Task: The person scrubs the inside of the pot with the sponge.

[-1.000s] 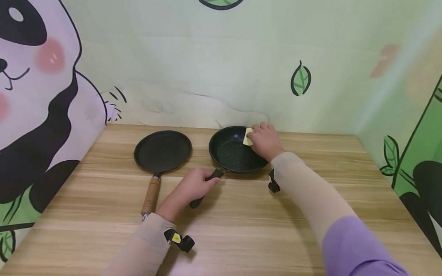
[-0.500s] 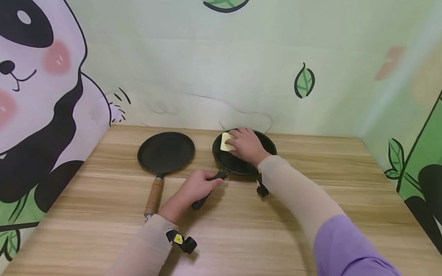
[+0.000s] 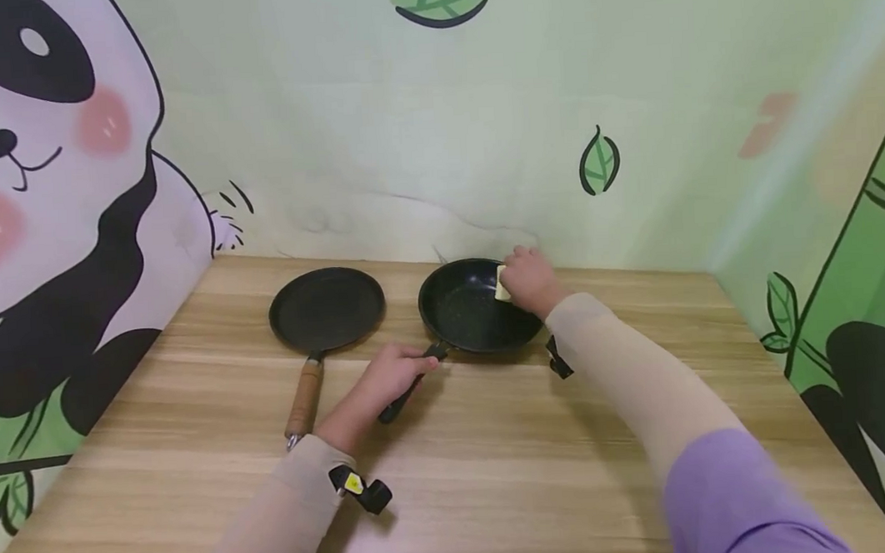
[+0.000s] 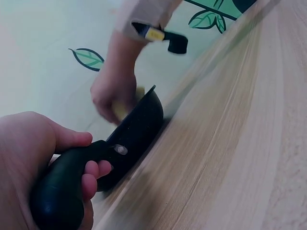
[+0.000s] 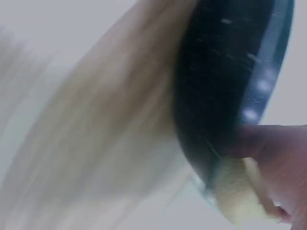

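Note:
A black frying pan (image 3: 467,313) rests on the table, its speckled inside facing up. My left hand (image 3: 398,372) grips the pan's black handle (image 4: 60,187), thumb along the top and fingers wrapped beneath, as the left wrist view shows. At the pan's right side, my right hand (image 3: 530,278) pinches a pale yellow sponge (image 3: 501,283) against the inner wall near the rim. The right wrist view is blurred, but the sponge (image 5: 237,191) shows between thumb and fingers at the pan's edge. The hand covers part of the right rim.
Left of the frying pan lies a flat black griddle pan (image 3: 327,309) with a wooden handle (image 3: 304,398) pointing toward me. The wood-grain table (image 3: 468,484) ends at a wall (image 3: 435,126) printed with a panda and leaves, close behind both pans.
My right hand swept the sponge left across the pan, then back to its right side. My left hand keeps its grip on the handle, and the frying pan stays in place.

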Demonstrator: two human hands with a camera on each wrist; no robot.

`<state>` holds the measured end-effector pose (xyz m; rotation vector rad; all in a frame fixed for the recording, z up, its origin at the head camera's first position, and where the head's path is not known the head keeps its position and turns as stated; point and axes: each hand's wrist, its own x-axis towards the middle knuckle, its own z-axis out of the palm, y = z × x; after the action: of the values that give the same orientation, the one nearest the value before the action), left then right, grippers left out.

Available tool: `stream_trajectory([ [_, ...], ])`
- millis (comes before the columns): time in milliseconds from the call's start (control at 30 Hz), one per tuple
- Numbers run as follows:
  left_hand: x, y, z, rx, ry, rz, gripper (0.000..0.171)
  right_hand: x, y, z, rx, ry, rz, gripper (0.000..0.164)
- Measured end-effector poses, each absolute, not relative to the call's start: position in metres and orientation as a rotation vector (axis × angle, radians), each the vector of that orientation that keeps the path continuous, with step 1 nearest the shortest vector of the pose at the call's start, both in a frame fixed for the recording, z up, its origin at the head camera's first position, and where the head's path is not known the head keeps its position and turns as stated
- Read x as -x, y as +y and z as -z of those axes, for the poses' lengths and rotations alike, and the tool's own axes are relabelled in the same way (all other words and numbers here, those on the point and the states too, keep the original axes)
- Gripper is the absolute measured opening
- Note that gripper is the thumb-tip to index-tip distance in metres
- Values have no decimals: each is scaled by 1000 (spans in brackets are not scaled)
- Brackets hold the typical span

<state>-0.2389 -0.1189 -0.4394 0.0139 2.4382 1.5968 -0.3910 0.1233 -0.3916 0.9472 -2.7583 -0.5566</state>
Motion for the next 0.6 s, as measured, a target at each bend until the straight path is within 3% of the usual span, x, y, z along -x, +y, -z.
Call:
stream_trajectory([
  [233,239,-120,439,43,2410,-1627,31,369,134,363,-1015,-3099,585,5],
  [400,238,-121,438,51,2417,-1632,29,360,138,360,-1145,-3363,75,23],
  [600,240,-118,438,49,2405,-1618,30,347,139,369,-1095,-3447,-521,31],
])
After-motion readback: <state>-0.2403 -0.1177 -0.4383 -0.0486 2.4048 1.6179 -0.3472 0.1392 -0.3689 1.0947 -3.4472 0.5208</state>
